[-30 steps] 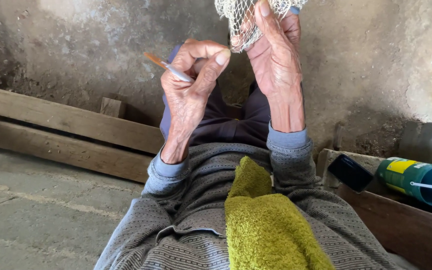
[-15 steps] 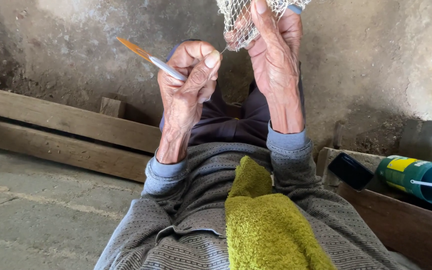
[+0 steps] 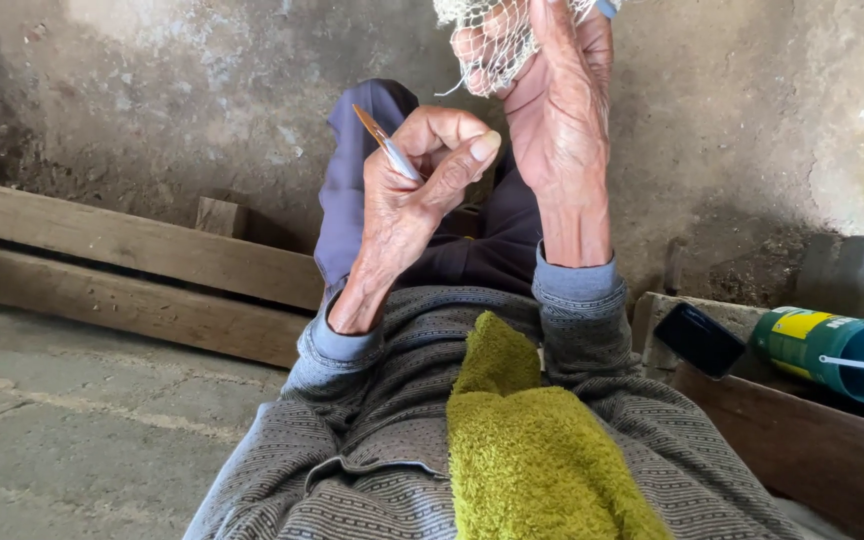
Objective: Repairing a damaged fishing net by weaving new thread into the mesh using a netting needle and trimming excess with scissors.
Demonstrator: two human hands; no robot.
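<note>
A pale, knotted mesh net (image 3: 497, 45) of thin whitish cord hangs at the top edge of the view, bunched and open-weave, with a short loose strand trailing from its lower left side; only its lower part shows. The right hand (image 3: 562, 110) is raised upright with its back to the camera, fingers reaching up into the mesh and closed on it, so the grip pinches the net. Just beside it, lower and to the left, the left hand (image 3: 417, 185) is held up with the wrist bent, thumb laid across the curled fingers, its grip pressed together on one slim netting needle (image 3: 384, 142) with a brown tip and a pale grey shaft that points up and to the left. The needle stays apart from the net. Both forearms rise from grey patterned knit sleeves with blue cuffs. One olive-green fuzzy cloth (image 3: 527, 440) lies over the lap, between the two arms. To the right, on a rough wooden ledge (image 3: 812, 460), lie one black flat phone (image 3: 700, 340) and one green and blue cylindrical bottle (image 3: 832, 350) on its side, near each other. Two long weathered wooden planks (image 3: 122, 265) run along the base of the rough grey wall at left, above the concrete floor (image 3: 72, 430).
</note>
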